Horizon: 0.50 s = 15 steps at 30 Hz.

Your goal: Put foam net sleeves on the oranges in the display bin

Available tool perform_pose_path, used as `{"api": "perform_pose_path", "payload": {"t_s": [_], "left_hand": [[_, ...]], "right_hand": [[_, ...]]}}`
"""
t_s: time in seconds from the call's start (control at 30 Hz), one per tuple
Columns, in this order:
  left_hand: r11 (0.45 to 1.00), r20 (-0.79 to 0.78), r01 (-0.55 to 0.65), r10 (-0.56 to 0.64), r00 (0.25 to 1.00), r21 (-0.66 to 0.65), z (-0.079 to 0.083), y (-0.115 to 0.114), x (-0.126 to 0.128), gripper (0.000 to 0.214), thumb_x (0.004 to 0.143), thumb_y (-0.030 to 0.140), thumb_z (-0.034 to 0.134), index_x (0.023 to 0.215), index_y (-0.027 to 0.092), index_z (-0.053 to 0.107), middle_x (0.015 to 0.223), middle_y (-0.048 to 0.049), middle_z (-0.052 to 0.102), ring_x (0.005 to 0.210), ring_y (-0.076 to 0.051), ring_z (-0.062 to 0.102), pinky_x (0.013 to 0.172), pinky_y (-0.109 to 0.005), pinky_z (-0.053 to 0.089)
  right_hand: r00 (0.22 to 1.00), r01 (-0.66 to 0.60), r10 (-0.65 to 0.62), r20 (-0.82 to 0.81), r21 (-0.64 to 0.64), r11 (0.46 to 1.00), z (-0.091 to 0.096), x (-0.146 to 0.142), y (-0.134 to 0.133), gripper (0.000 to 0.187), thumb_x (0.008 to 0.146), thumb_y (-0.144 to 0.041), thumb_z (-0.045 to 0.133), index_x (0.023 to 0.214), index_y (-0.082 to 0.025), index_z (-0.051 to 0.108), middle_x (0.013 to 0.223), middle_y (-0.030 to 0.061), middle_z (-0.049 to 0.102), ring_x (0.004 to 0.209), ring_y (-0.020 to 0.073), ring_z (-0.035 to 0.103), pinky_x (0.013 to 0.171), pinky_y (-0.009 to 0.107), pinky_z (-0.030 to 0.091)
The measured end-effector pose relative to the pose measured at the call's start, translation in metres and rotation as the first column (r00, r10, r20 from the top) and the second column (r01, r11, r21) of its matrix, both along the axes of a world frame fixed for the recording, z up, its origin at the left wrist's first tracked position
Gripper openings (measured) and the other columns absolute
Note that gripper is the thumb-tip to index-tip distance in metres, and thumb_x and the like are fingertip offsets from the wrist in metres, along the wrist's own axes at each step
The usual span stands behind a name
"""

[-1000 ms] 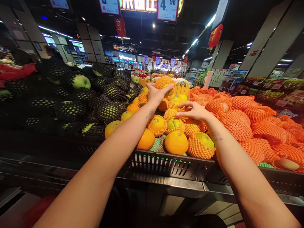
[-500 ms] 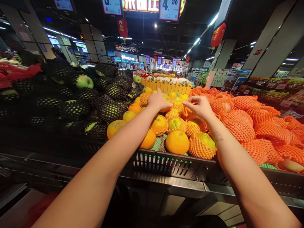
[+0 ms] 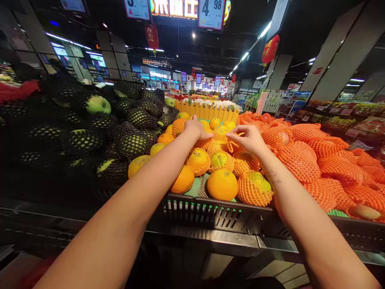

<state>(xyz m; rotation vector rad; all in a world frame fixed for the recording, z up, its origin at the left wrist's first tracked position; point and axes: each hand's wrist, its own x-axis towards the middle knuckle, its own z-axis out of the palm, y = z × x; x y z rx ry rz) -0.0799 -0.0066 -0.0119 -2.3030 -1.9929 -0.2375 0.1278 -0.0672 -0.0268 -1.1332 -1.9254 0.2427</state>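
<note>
My left hand (image 3: 197, 130) reaches over the piled oranges, its thumb stretched right and apart from the fingers. The thumb tip is at the left side of an orange in an orange foam net (image 3: 221, 133). At that fruit's right side is my right hand (image 3: 248, 137), with thumb and fingers bent together at the edge of the net. The net hides the exact contact. Nearer to me lie a netted orange with a greenish top (image 3: 219, 160), another netted orange (image 3: 198, 159), and a bare orange (image 3: 222, 184).
A black slotted crate wall (image 3: 210, 212) borders the oranges in front. Dark-netted green fruit (image 3: 132, 142) is heaped at left, and fruit in orange-red foam nets (image 3: 300, 158) at right. Behind stands a yellow picket divider (image 3: 207, 112). Price signs (image 3: 210, 14) hang above.
The view has shifted slightly, so the fruit appears a little further left and, in front, lower. Both hands stay around the same netted orange, with the fingers nearly unchanged.
</note>
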Motion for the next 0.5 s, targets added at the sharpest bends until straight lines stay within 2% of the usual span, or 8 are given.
{"api": "perform_pose_path", "payload": {"t_s": [0.07, 0.13, 0.2, 0.3, 0.33, 0.4, 0.47, 0.5], "left_hand": [[0.998, -0.122, -0.067, 0.067, 0.990, 0.005, 0.001, -0.006, -0.001, 0.091, 0.081, 0.073, 0.048, 0.148, 0.011, 0.049, 0.165, -0.0155, 0.018, 0.148, -0.045, 0.020, 0.119, -0.048, 0.023], [0.996, -0.203, -0.084, 0.082, 0.976, -0.001, 0.000, -0.006, -0.002, 0.091, 0.085, 0.072, 0.042, 0.150, 0.008, 0.046, 0.167, -0.0126, 0.011, 0.152, -0.041, 0.004, 0.123, -0.047, 0.010], [0.994, -0.248, -0.104, 0.090, 0.965, -0.045, -0.004, -0.003, -0.003, 0.090, 0.089, 0.068, 0.038, 0.152, 0.005, 0.041, 0.167, -0.0121, 0.008, 0.154, -0.035, -0.006, 0.124, -0.046, 0.000], [0.984, -0.231, -0.148, 0.121, 0.965, -0.100, -0.011, 0.002, -0.004, 0.089, 0.091, 0.064, 0.038, 0.157, 0.005, 0.031, 0.167, -0.0122, 0.009, 0.154, -0.030, -0.010, 0.124, -0.044, -0.006], [0.984, -0.201, -0.145, 0.122, 0.972, -0.102, -0.012, 0.002, -0.004, 0.087, 0.092, 0.064, 0.038, 0.156, 0.005, 0.032, 0.167, -0.0127, 0.011, 0.154, -0.030, -0.009, 0.124, -0.044, -0.005], [0.995, -0.095, -0.100, 0.097, 0.991, -0.026, -0.012, -0.001, -0.008, 0.079, 0.094, 0.063, 0.035, 0.148, 0.006, 0.048, 0.162, -0.0160, 0.027, 0.154, -0.033, 0.004, 0.124, -0.046, 0.004], [0.984, 0.056, -0.077, 0.068, 0.996, 0.159, -0.010, -0.007, -0.014, 0.069, 0.098, 0.057, 0.029, 0.131, 0.008, 0.064, 0.148, -0.0185, 0.048, 0.147, -0.036, 0.026, 0.120, -0.048, 0.018], [0.958, 0.137, -0.102, 0.067, 0.988, 0.269, -0.008, -0.010, -0.017, 0.063, 0.100, 0.051, 0.027, 0.125, 0.010, 0.067, 0.140, -0.0180, 0.055, 0.140, -0.035, 0.035, 0.117, -0.048, 0.024]], "right_hand": [[1.000, 0.017, -0.017, 0.011, -0.005, 1.000, 0.001, -0.001, -0.003, 0.037, 0.076, -0.052, 0.074, 0.074, -0.015, 0.070, 0.080, 0.0092, 0.071, 0.067, 0.0172, 0.057, 0.059, 0.030, 0.039], [0.999, 0.044, -0.043, 0.017, -0.004, 0.999, 0.002, -0.002, -0.004, 0.036, 0.076, -0.051, 0.074, 0.075, -0.015, 0.071, 0.082, 0.0094, 0.072, 0.068, 0.0174, 0.057, 0.058, 0.030, 0.039], [0.998, 0.062, -0.062, 0.021, 0.002, 0.998, 0.002, -0.002, -0.005, 0.039, 0.075, -0.054, 0.074, 0.075, -0.015, 0.071, 0.084, 0.0100, 0.072, 0.069, 0.0179, 0.058, 0.058, 0.030, 0.038], [0.998, 0.057, -0.057, 0.038, -0.003, 0.998, 0.001, 0.000, -0.002, 0.045, 0.072, -0.060, 0.075, 0.074, -0.015, 0.072, 0.083, 0.0104, 0.072, 0.069, 0.0185, 0.057, 0.059, 0.031, 0.039], [0.998, 0.053, -0.052, 0.038, -0.008, 0.999, 0.001, 0.000, -0.001, 0.047, 0.071, -0.062, 0.075, 0.074, -0.015, 0.072, 0.082, 0.0103, 0.072, 0.069, 0.0185, 0.057, 0.059, 0.031, 0.039], [0.998, 0.047, -0.047, 0.033, -0.017, 0.999, 0.000, 0.001, 0.001, 0.049, 0.070, -0.064, 0.074, 0.074, -0.016, 0.072, 0.081, 0.0101, 0.072, 0.068, 0.0181, 0.056, 0.059, 0.031, 0.039], [0.998, 0.054, -0.053, 0.020, -0.012, 0.998, 0.000, 0.002, 0.002, 0.048, 0.070, -0.064, 0.074, 0.074, -0.016, 0.072, 0.082, 0.0101, 0.072, 0.068, 0.0179, 0.056, 0.059, 0.031, 0.039], [0.998, 0.057, -0.057, 0.018, -0.007, 0.998, -0.001, 0.003, 0.003, 0.047, 0.071, -0.063, 0.074, 0.074, -0.015, 0.072, 0.082, 0.0102, 0.072, 0.068, 0.0179, 0.057, 0.060, 0.031, 0.039]]}}
